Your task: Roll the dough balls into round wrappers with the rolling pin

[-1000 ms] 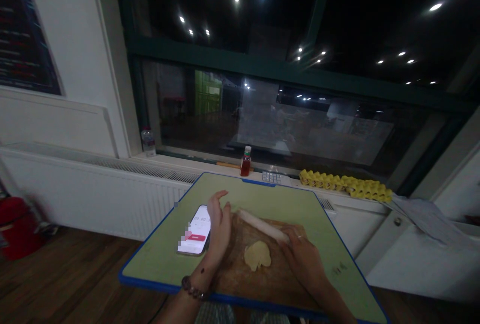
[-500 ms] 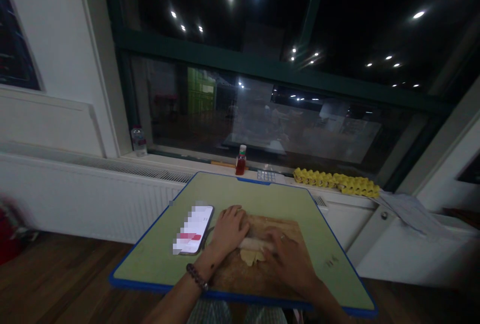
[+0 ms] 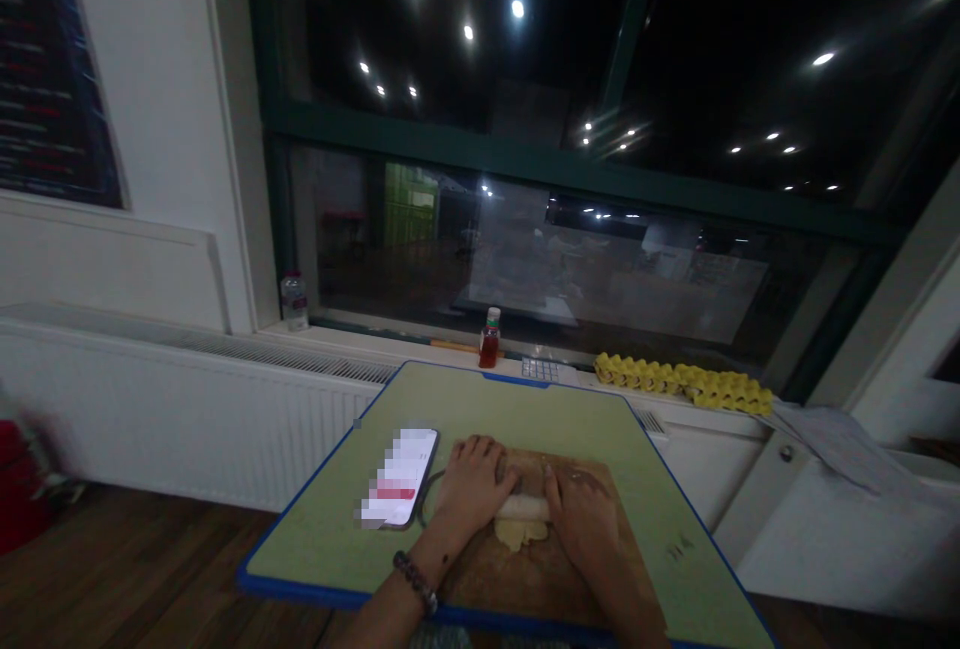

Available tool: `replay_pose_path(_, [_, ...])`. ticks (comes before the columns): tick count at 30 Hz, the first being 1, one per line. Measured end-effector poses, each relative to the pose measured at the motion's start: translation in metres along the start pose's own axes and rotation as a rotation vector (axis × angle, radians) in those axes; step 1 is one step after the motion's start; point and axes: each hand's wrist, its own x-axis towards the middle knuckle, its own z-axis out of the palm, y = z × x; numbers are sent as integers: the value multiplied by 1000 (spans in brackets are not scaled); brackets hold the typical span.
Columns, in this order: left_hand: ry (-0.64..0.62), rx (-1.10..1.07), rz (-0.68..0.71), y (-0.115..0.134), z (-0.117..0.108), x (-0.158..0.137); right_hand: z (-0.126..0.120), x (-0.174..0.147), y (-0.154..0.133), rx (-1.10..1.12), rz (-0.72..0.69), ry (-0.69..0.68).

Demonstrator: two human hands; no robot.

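A pale rolling pin (image 3: 523,508) lies crosswise on a brown wooden board (image 3: 517,584), its two ends hidden beneath my hands. My left hand (image 3: 474,481), with a beaded bracelet at the wrist, is closed over the left end, fingers pointing forward and thumb toward the middle. On the right end my right hand (image 3: 586,519) is closed too, its thumb along the near side of the gap between the hands. A flattened, uneven piece of dough (image 3: 517,535) shows on the near side of the pin, touching it.
A lit phone (image 3: 405,479) lies left of the board on the green, blue-edged table (image 3: 442,394). Along the window sill stand a sauce bottle (image 3: 490,341), a clear bottle (image 3: 295,303) and yellow egg trays (image 3: 682,382). A radiator (image 3: 187,419) runs below the window at left.
My right hand, blurred and raised at its fingers before, now rests over the pin's right end. My left hand stays on the left end. The whole view has tipped upward slightly.
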Motion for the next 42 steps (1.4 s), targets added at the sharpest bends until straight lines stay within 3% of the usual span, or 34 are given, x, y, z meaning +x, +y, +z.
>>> replay_pose_path(3, [11,-8,-6,0,-1,2,3,-2,-4,-67,60,-4])
replay_pose_path(11, [-6,-21,-74,-3,1,3,12,1,-9,34,194,148])
replay_pose_path(17, [-1,-48,-84,-5,2,-1,12,6,-11,80,206,286])
replay_pose_path(25, [113,-39,3,-6,6,-9,12,6,-14,139,244,209])
replay_pose_path(33, [101,-37,-18,-4,2,-12,12,2,-12,178,202,191])
replay_pose_path(42, [91,-96,61,-8,2,-21,13,2,-14,241,250,135])
